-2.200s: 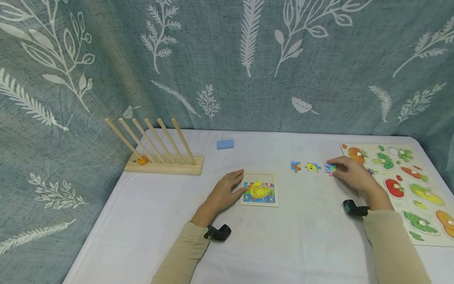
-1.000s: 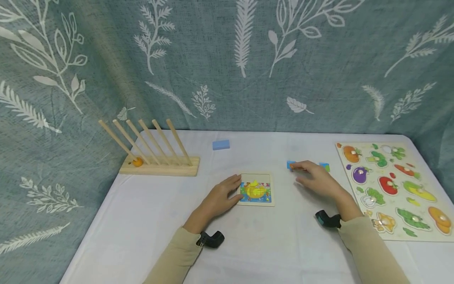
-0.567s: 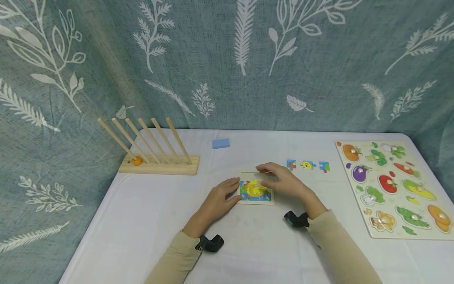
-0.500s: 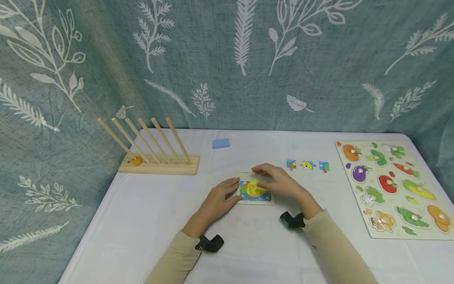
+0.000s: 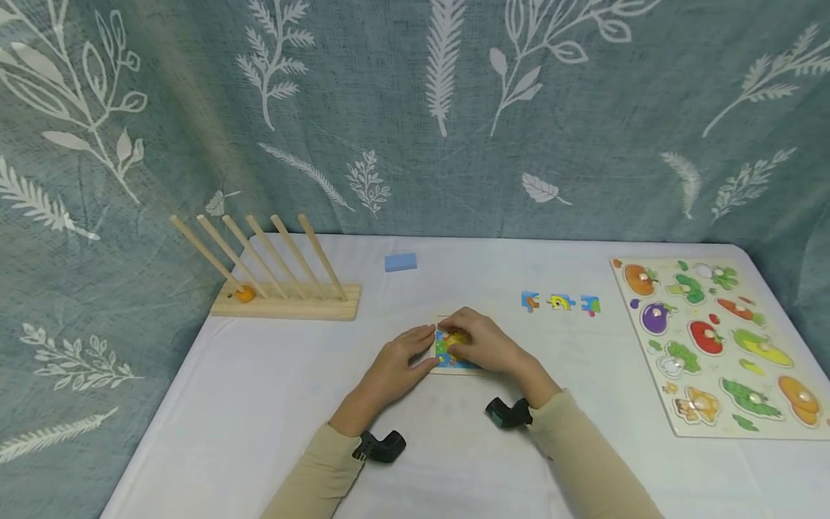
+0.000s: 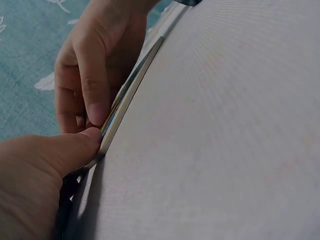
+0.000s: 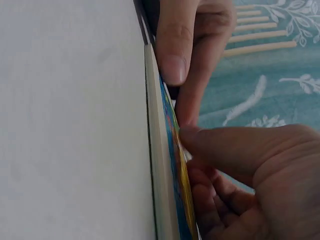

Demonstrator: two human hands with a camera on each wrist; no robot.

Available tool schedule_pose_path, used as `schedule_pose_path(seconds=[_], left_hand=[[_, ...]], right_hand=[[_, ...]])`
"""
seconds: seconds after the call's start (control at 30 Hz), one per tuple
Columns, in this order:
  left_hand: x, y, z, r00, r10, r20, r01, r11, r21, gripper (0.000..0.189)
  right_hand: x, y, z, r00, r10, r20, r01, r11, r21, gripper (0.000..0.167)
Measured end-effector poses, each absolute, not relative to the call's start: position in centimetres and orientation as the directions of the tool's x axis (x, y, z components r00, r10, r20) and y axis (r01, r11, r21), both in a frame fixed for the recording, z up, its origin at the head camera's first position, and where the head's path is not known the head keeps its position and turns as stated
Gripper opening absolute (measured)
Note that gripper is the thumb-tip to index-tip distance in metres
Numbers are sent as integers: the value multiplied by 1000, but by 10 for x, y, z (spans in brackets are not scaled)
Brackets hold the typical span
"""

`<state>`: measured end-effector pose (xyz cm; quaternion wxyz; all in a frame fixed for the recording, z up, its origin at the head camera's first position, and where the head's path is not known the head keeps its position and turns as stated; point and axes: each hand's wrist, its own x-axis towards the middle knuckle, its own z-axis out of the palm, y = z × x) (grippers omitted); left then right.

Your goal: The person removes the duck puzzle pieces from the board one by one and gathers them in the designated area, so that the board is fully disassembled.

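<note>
A small square jigsaw (image 5: 444, 358) in a pale wooden tray (image 5: 463, 371) lies flat in the middle of the white cloth. My left hand (image 5: 389, 367) rests against the tray's left side, thumb and fingertips apart along that edge. My right hand (image 5: 489, 346) reaches over the picture from the right; its fingers are bent, and its thumb (image 7: 220, 150) touches the picture surface in the right wrist view. Much of the yellow picture is hidden beneath this hand. Behind it, three loose jigsaw pieces lie in a row: a blue one (image 5: 529, 301), a yellow one (image 5: 560, 302) and a blue-green one (image 5: 590, 305).
A wooden peg stand (image 5: 285, 310) with an orange bead (image 5: 244, 294) stands at the back left. A blue block (image 5: 400, 262) lies right of it. The large vegetable puzzle board (image 5: 713, 360) covers the right side. A patterned curtain (image 5: 389, 108) hangs behind the table.
My right hand moved left from the loose pieces to the tray, and its fingertips have come down over the picture. The three loose pieces stay in their row. My left hand stays at the tray.
</note>
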<state>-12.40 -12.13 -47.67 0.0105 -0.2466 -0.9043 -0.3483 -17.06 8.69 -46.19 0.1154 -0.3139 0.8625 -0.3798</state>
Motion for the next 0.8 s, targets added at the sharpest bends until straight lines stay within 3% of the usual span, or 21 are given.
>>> schedule_pose_path(seconds=[0.27,0.8], left_hand=[[-124,-121,-474,-880,434,193,449,631,633,49],[-124,-120,-476,-891,418,175,426,640,640,49]], right_hand=[[-167,84,-460,-780,-626,8,-450,551,-703,35],[-169,86,-467,-794,-605,67,-424,471,-774,33]])
